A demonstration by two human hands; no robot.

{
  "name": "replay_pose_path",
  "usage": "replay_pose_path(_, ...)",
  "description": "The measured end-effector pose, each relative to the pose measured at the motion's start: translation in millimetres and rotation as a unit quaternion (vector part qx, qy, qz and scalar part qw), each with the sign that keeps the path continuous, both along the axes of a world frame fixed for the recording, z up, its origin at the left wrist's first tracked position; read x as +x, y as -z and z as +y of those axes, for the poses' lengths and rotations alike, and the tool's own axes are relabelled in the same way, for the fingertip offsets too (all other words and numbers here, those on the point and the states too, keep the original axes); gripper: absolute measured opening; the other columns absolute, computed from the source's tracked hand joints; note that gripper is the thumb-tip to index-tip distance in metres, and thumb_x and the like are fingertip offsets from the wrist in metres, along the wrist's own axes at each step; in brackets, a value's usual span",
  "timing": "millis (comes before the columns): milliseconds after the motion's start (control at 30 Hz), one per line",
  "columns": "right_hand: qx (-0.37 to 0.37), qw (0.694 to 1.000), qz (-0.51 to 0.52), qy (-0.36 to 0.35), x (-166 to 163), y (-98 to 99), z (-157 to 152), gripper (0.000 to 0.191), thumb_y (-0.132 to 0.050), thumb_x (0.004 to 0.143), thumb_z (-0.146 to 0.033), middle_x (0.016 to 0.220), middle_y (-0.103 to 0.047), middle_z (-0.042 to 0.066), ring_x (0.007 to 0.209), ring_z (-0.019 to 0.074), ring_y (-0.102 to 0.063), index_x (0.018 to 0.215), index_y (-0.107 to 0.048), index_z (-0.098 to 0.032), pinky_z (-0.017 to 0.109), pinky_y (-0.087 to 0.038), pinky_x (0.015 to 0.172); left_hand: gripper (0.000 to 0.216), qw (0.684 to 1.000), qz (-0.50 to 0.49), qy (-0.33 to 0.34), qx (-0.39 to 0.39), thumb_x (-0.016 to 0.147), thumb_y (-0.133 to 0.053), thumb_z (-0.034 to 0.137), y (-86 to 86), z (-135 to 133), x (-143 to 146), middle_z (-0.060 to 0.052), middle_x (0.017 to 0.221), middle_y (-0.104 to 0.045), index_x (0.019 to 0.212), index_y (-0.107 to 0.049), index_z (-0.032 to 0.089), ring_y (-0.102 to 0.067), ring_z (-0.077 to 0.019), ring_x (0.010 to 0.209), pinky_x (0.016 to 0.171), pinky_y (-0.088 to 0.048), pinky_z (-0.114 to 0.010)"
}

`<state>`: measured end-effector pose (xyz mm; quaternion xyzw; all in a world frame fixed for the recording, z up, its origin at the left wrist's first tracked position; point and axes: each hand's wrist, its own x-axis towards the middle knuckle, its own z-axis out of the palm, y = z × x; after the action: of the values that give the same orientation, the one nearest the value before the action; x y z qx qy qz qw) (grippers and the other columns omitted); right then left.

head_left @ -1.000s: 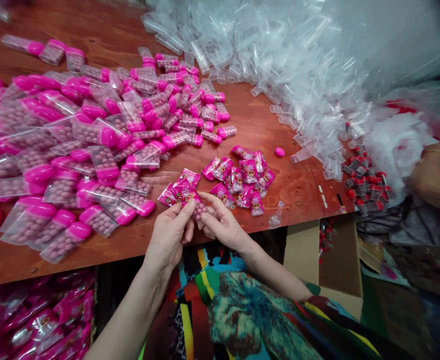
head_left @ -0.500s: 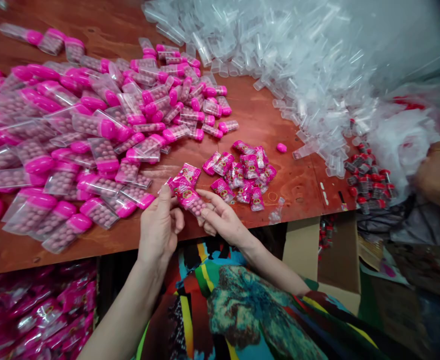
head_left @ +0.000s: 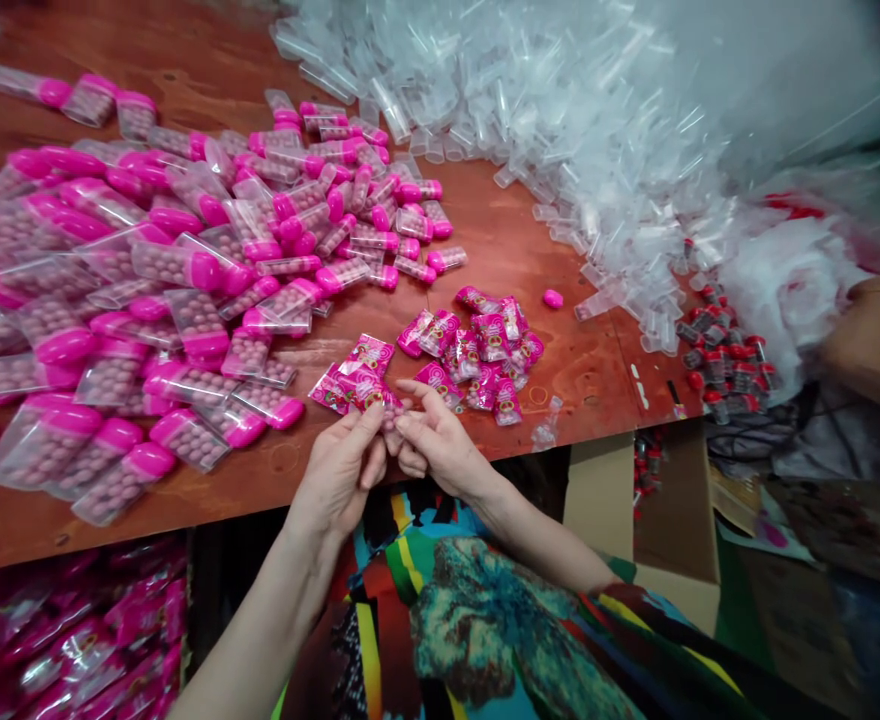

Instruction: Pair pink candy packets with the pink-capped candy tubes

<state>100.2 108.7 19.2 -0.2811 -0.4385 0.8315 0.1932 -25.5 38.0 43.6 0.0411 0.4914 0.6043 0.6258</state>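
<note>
My left hand (head_left: 342, 470) and my right hand (head_left: 440, 445) meet at the near edge of the brown wooden table (head_left: 522, 230). Both pinch one small pink candy tube (head_left: 387, 408) with a pink printed wrapper round it, fingers closed on it. Just beyond the fingers lie a few loose pink wrappers (head_left: 354, 375). A small heap of pink wrappers (head_left: 485, 350) lies to the right of those. To the left spreads a big pile of clear tubes with pink caps (head_left: 147, 290), filled with pink balls.
A large heap of empty clear tubes (head_left: 560, 120) covers the far right of the table. A loose pink cap (head_left: 552, 298) lies near it. Red-capped tubes (head_left: 725, 360) sit at the right edge beside another person's hand (head_left: 864, 340). Wrapped pink packs (head_left: 72, 640) fill a box below left. A cardboard box (head_left: 635, 520) stands under the table.
My hands lifted the tube toward the wrappers half a second ago, then drew back to the table edge. The fingers have closed tighter round the tube.
</note>
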Motion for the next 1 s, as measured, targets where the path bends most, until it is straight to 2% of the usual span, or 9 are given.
replay_pose_path(133, 0.030, 0.999, 0.016, -0.015, 2.5, 1.3, 10.3, 0.072, -0.081, 0.096, -0.059, 0.073, -0.059, -0.013, 0.041, 0.0060, -0.043, 0.143, -0.037, -0.028, 0.018, -0.035, 0.042, 0.048, 0.999, 0.020, 0.028, 0.008, 0.080, -0.088, 0.059, 1.3, -3.8, 5.9, 0.004, 0.045, -0.052, 0.073, -0.065, 0.017, -0.038, -0.0056, 0.038, 0.045, -0.031, -0.019)
replay_pose_path(233, 0.040, 0.998, 0.029, -0.040, 6.2, 7.8, 17.0, 0.072, -0.084, 0.095, -0.057, 0.072, -0.061, -0.012, 0.043, 0.0075, -0.051, 0.144, -0.040, -0.027, 0.018, -0.040, 0.044, 0.048, 0.997, 0.047, 0.051, 0.029, 0.084, -0.084, 0.060, 0.4, -5.2, 8.0, 0.000, 0.046, -0.057, 0.071, -0.068, 0.017, -0.042, -0.0079, 0.041, 0.048, -0.036, -0.021)
replay_pose_path(333, 0.017, 0.997, 0.048, -0.051, 10.3, 17.2, 20.5, 0.071, -0.088, 0.091, -0.055, 0.073, -0.064, -0.011, 0.043, 0.0088, -0.056, 0.139, -0.044, -0.027, 0.019, -0.045, 0.044, 0.048, 0.995, 0.057, 0.075, 0.044, 0.085, -0.083, 0.061, -1.9, -6.5, 7.7, -0.003, 0.051, -0.063, 0.070, -0.070, 0.017, -0.044, -0.0087, 0.042, 0.050, -0.040, -0.022)
replay_pose_path(467, -0.002, 0.997, 0.055, -0.060, 16.7, 25.5, 19.1, 0.073, -0.092, 0.087, -0.053, 0.074, -0.068, -0.011, 0.043, 0.0104, -0.060, 0.136, -0.046, -0.026, 0.020, -0.049, 0.044, 0.045, 0.992, 0.065, 0.102, 0.032, 0.083, -0.085, 0.059, -4.6, -8.0, 5.8, -0.005, 0.060, -0.069, 0.075, -0.072, 0.016, -0.041, -0.0062, 0.039, 0.044, -0.031, -0.021)
replay_pose_path(567, 0.006, 0.998, 0.036, -0.050, 21.0, 25.7, 15.8, 0.070, -0.089, 0.091, -0.053, 0.073, -0.069, -0.009, 0.045, 0.0106, -0.061, 0.140, -0.047, -0.025, 0.020, -0.049, 0.047, 0.041, 0.992, 0.110, 0.055, -0.001, 0.080, -0.088, 0.054, -7.1, -6.2, 5.7, 0.000, 0.057, -0.063, 0.084, -0.072, 0.017, -0.039, -0.0062, 0.036, 0.039, -0.022, -0.020)
replay_pose_path(700, 0.021, 0.998, 0.010, -0.051, 22.9, 22.8, 13.0, 0.073, -0.086, 0.092, -0.057, 0.081, -0.072, -0.006, 0.049, 0.0104, -0.061, 0.145, -0.048, -0.024, 0.022, -0.047, 0.049, 0.052, 0.988, 0.144, -0.062, 0.000, 0.078, -0.091, 0.046, -8.9, -1.7, 7.7, 0.009, 0.057, -0.057, 0.119, -0.072, 0.020, -0.038, -0.0057, 0.035, 0.036, -0.024, -0.019)
replay_pose_path(800, 0.027, 0.997, 0.015, -0.068, 24.1, 23.6, 11.5, 0.077, -0.082, 0.094, -0.060, 0.083, -0.071, -0.005, 0.052, 0.0111, -0.062, 0.150, -0.044, -0.024, 0.024, -0.049, 0.054, 0.062, 0.984, 0.161, -0.078, 0.007, 0.078, -0.092, 0.041, -6.3, -1.7, 8.4, 0.010, 0.058, -0.056, 0.132, -0.070, 0.020, -0.040, -0.0063, 0.036, 0.036, -0.029, -0.019)
replay_pose_path(933, 0.027, 0.995, 0.019, -0.092, 28.4, 28.5, 8.0, 0.084, -0.082, 0.095, -0.059, 0.085, -0.071, -0.004, 0.059, 0.0130, -0.065, 0.157, -0.037, -0.024, 0.028, -0.054, 0.062, 0.058, 0.981, 0.180, -0.067, 0.007, 0.078, -0.091, 0.041, -3.4, -5.0, 7.9, 0.006, 0.066, -0.065, 0.128, -0.072, 0.020, -0.045, -0.0070, 0.038, 0.035, -0.031, -0.020)
replay_pose_path(1000, 0.025, 0.996, 0.017, -0.087, 30.1, 30.6, 6.2, 0.081, -0.081, 0.096, -0.058, 0.090, -0.072, -0.003, 0.061, 0.0129, -0.065, 0.157, -0.039, -0.025, 0.029, -0.055, 0.065, 0.059, 0.981, 0.184, -0.060, 0.008, 0.078, -0.091, 0.041, -4.5, -5.4, 8.2, 0.005, 0.066, -0.066, 0.128, -0.071, 0.020, -0.046, -0.0074, 0.037, 0.034, -0.031, -0.020)
